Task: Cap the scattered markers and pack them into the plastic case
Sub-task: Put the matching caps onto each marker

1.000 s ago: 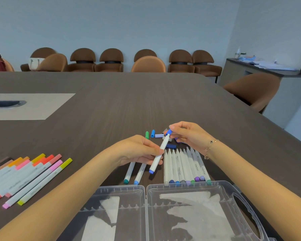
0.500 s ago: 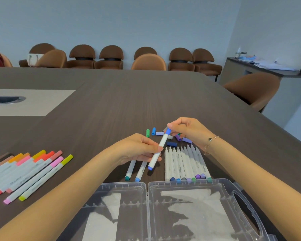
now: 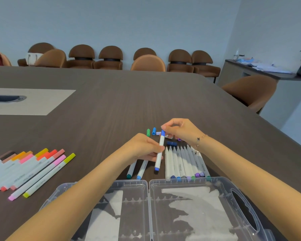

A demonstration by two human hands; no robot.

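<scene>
My left hand (image 3: pixel 142 147) grips the middle of a white marker with blue ends (image 3: pixel 159 154), held nearly upright above the table. My right hand (image 3: pixel 180 130) pinches the blue cap (image 3: pixel 163 132) on its top end. Loose caps lie behind: a green cap (image 3: pixel 148 132), a light blue cap (image 3: pixel 154 131) and a dark blue cap (image 3: pixel 171 143). A row of several white markers (image 3: pixel 184 162) lies under my right wrist. Two more markers (image 3: pixel 137 168) rest below my left hand. The clear plastic case (image 3: pixel 189 181) lies open at the near edge.
Several capped warm-coloured markers (image 3: pixel 30 168) lie in a row at the left on the dark wooden table (image 3: pixel 111 101). A pale inset panel with a cable slot (image 3: pixel 24 101) is at far left. Brown chairs (image 3: pixel 148 60) line the far wall; another chair (image 3: pixel 250 89) is at the right.
The marker has tilted more upright in my left hand, and my right hand stays on the blue cap at its top end. The view has shifted slightly downward.
</scene>
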